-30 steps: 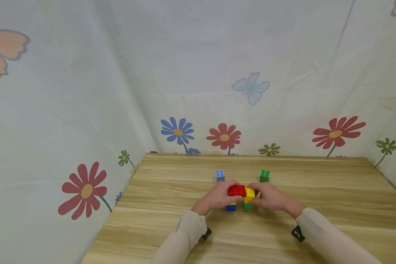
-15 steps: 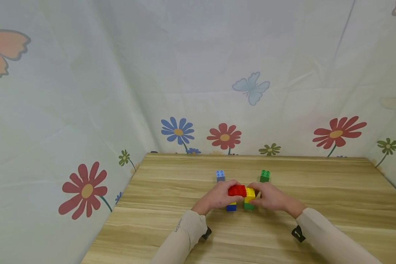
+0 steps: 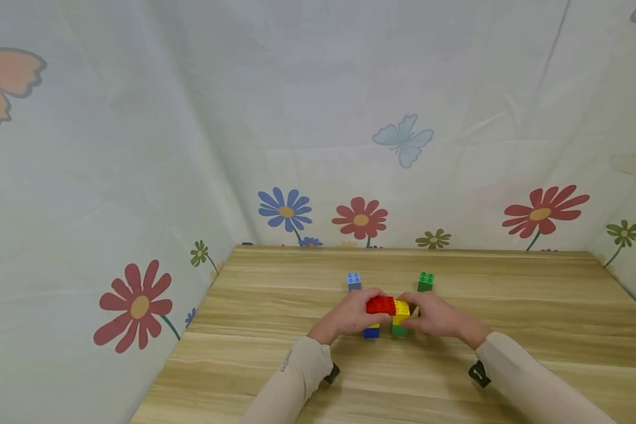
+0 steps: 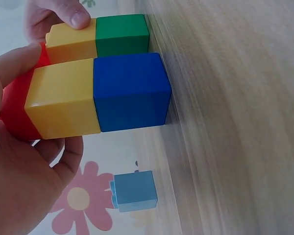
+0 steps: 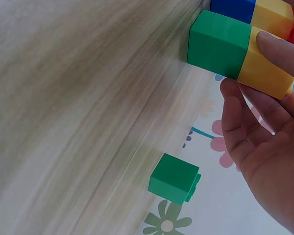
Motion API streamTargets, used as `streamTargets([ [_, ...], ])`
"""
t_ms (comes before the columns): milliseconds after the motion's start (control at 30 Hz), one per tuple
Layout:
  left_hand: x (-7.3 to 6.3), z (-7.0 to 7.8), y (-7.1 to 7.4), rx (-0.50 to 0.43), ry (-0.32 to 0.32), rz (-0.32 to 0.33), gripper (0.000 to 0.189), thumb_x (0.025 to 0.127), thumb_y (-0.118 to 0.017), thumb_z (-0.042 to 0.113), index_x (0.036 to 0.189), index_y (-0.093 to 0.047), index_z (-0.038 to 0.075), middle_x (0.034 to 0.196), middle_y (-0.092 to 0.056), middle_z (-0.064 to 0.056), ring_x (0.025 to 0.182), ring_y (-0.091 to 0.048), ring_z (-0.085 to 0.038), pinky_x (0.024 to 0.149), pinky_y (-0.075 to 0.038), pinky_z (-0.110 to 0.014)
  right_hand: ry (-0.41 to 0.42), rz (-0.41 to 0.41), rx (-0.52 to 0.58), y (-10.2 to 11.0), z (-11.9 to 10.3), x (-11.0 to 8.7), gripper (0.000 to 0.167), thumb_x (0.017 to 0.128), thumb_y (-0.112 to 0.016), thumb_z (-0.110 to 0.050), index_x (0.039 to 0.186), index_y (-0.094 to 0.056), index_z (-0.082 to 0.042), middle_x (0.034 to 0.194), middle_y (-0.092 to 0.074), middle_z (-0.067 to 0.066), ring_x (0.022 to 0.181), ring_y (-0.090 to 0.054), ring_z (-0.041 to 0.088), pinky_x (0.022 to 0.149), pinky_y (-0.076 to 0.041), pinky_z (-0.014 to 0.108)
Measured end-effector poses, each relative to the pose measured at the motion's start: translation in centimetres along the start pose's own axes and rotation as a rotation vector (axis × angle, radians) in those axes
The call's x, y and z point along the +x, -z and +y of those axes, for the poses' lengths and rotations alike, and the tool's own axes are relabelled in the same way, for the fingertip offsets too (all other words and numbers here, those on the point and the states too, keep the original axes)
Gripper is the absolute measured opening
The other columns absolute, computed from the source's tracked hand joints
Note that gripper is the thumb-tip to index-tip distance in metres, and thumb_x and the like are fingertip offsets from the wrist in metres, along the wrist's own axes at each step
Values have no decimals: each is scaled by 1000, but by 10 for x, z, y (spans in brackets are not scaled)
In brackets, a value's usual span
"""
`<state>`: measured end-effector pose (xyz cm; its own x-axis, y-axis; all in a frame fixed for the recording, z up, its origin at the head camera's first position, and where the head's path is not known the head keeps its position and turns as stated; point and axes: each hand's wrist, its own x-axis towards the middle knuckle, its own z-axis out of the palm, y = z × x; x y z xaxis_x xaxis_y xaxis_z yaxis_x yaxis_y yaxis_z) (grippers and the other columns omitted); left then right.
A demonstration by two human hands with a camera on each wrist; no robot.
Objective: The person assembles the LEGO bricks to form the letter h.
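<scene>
My left hand (image 3: 350, 312) grips a long red toy building brick (image 3: 380, 305) between thumb and fingers. Beneath that brick is a yellow brick (image 4: 63, 100), stacked on a dark blue brick (image 4: 131, 90) that stands on the wooden table. My right hand (image 3: 439, 315) pinches another yellow brick (image 3: 401, 311), which sits on a green brick (image 3: 400, 331). The two stacks stand side by side, with a narrow gap between their lower bricks. The red brick's right end meets the top of the right yellow brick; whether it rests on its studs cannot be told.
Behind the left hand stands a light blue brick (image 3: 354, 281) with studs up. A separate green brick (image 3: 426, 282) is behind the right hand. The wooden table (image 3: 254, 330) ends at a flower-printed cloth (image 3: 318, 147) at the back and left.
</scene>
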<state>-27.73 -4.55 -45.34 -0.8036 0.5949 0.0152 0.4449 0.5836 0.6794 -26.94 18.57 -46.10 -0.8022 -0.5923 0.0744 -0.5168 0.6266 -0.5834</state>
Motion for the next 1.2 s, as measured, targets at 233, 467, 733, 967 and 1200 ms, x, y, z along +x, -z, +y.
streamTargets([
  [233,1,-1,-1,-4,-12,4,39,88,-67,38,120,-56,20,104,-57,10,90,-53,-7,74,-48,-20,1,2,-3,2,-1,0,38,83,-74,-25,116,-60,-11,96,-61,-10,84,-56,14,76,-50,28],
  [467,1,-1,-1,3,-7,2,39,87,-67,37,120,-55,21,105,-57,10,91,-53,-7,75,-47,-20,8,-5,-8,3,-3,1,38,84,-73,-24,116,-60,-10,96,-61,-9,85,-57,17,75,-50,29],
  [733,0,0,0,-6,3,2,39,87,-67,38,121,-56,21,105,-57,11,91,-53,-7,75,-48,-21,14,-4,-6,2,-3,1,37,84,-73,-24,117,-59,-10,97,-61,-9,84,-56,15,75,-49,28],
  [967,0,-1,-1,-10,7,7,39,87,-67,37,121,-55,21,105,-57,10,91,-53,-7,75,-48,-21,33,-3,-6,2,-3,0,37,84,-73,-23,116,-59,-10,97,-61,-9,83,-57,16,74,-49,27],
  [1200,-1,0,0,-17,7,-2,39,87,-67,36,121,-56,20,105,-57,10,91,-53,-7,75,-48,-21,21,-7,-17,2,-4,1,38,84,-73,-23,117,-59,-9,97,-61,-9,84,-57,17,75,-50,27],
])
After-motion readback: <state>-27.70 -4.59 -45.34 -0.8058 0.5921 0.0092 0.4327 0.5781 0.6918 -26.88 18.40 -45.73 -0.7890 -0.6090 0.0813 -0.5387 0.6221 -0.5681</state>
